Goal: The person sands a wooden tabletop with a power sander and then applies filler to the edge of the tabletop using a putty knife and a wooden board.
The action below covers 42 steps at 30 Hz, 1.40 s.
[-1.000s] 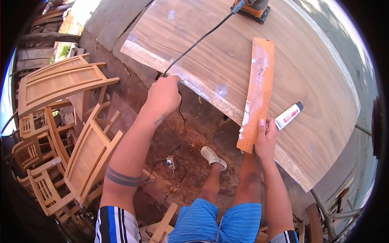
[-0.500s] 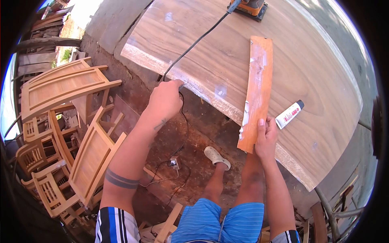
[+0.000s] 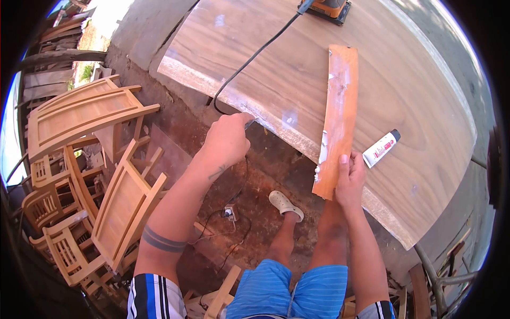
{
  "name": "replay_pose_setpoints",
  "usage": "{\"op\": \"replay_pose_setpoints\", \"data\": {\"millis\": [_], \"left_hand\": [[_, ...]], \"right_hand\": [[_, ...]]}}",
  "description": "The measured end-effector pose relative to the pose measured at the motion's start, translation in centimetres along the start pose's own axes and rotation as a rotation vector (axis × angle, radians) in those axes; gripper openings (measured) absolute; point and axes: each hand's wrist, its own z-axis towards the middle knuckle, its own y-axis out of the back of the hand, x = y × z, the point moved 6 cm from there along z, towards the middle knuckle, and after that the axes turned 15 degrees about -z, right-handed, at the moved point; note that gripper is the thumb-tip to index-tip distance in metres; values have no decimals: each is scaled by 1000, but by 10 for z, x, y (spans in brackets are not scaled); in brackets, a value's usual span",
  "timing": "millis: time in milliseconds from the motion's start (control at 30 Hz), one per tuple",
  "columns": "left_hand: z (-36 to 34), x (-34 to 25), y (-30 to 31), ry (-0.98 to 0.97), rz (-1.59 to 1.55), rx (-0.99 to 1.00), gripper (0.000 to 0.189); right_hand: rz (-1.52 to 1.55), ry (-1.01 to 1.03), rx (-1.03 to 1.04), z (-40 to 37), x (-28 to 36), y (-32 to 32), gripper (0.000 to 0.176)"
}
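Observation:
My left hand (image 3: pixel 227 139) is closed at the table slab's near edge. It grips what looks like a small putty knife (image 3: pixel 249 124), mostly hidden by my fingers, with its tip against a white-smeared patch on the edge. In my right hand (image 3: pixel 350 178) is a flat strip of orange-brown wood (image 3: pixel 342 111), held by its lower end over the slab. White filler is smeared across the strip and lumped along its left side. Just right of this hand a white tube with a black cap (image 3: pixel 381 149) lies on the wooden tabletop (image 3: pixel 419 106), which carries several pale filler spots.
An orange-and-black power sander (image 3: pixel 329 9) sits on the slab's far side; its cord (image 3: pixel 260 53) runs down past my left hand. A socket box (image 3: pixel 230 212) with wires lies on the floor. Wooden chair frames (image 3: pixel 122 212) are piled at the left.
My left hand has slid a little to the right and down along the slab's edge, with the tool in it. My right hand and the wood strip have barely shifted.

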Motion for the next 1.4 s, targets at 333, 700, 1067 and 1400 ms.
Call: {"op": "replay_pose_setpoints", "data": {"millis": [333,700,1067,1400], "left_hand": [[-2,2,5,45,-32,-8,47],[-15,7,-3,-30,-205,-108,51],[-24,-4,-18,-43,-242,-120,47],[-28,-4,-32,-91,-268,-157,49]], "right_hand": [[9,-9,-5,0,0,0,33],[22,0,-21,0,3,1,35],[51,-4,2,1,-8,-3,35],[42,-10,-6,2,-12,-3,36]]}}
